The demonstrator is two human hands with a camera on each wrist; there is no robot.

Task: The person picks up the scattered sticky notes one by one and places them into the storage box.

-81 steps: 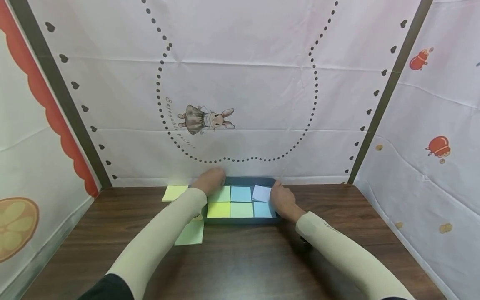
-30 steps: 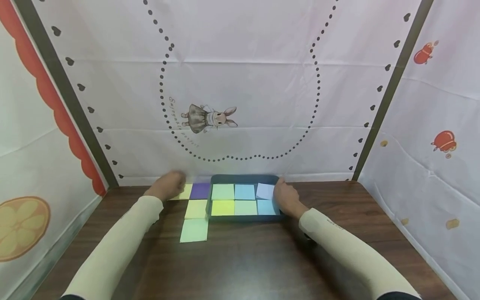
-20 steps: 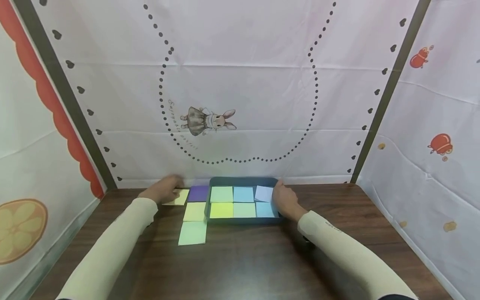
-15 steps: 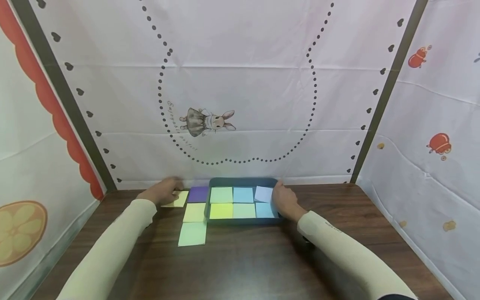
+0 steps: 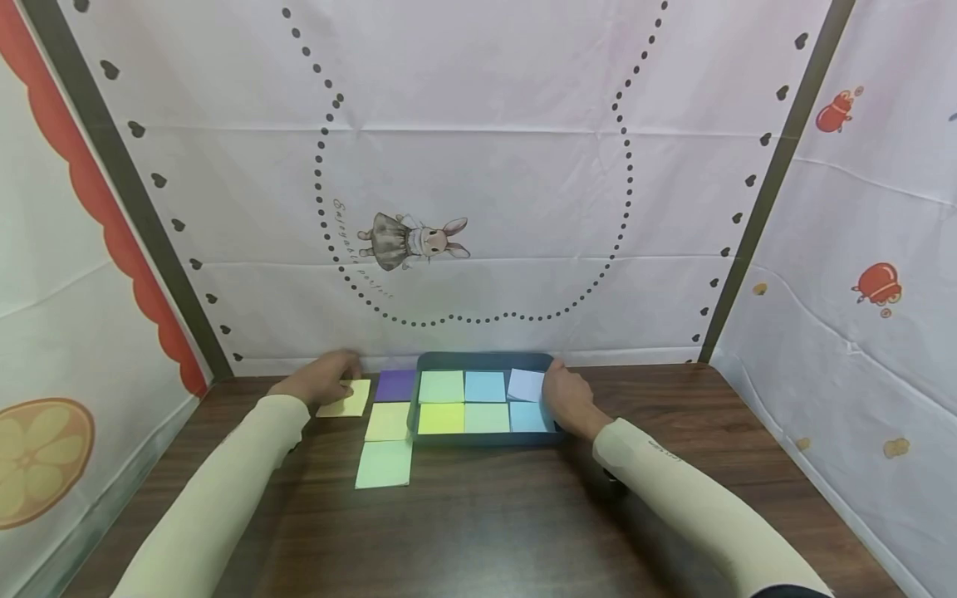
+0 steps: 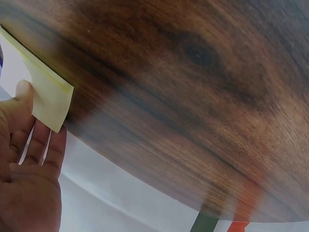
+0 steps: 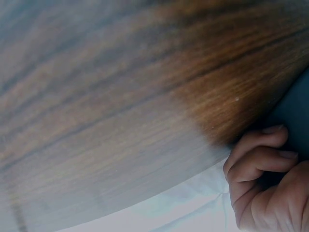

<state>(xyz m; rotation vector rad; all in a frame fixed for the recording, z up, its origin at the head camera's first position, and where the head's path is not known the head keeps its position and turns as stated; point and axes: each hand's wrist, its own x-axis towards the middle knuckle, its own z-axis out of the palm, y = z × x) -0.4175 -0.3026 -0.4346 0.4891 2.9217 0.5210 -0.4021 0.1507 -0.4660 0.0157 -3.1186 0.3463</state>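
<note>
My left hand [image 5: 323, 380] is at the back left of the table, pinching a pale yellow sticky note pad [image 5: 351, 399]. In the left wrist view, the thumb lies on top of the pad [image 6: 50, 99] and the fingers are at its far edge. My right hand [image 5: 571, 400] grips the right end of a dark teal tray [image 5: 486, 362], fingers curled at its wall in the right wrist view. Inside the tray, two rows of sticky note pads sit in green, blue, lilac and yellow; one lilac pad [image 5: 527, 385] lies slightly askew.
Left of the tray, a purple pad [image 5: 395, 385], a pale yellow pad [image 5: 387, 422] and a light green pad [image 5: 384, 464] run down the brown wooden table [image 5: 463, 523]. A white printed cloth [image 5: 478, 191] hangs directly behind the table.
My left hand has gone from the tray's left end to the pale yellow pad, which has slid slightly left, away from the purple pad. My right hand stays at the tray.
</note>
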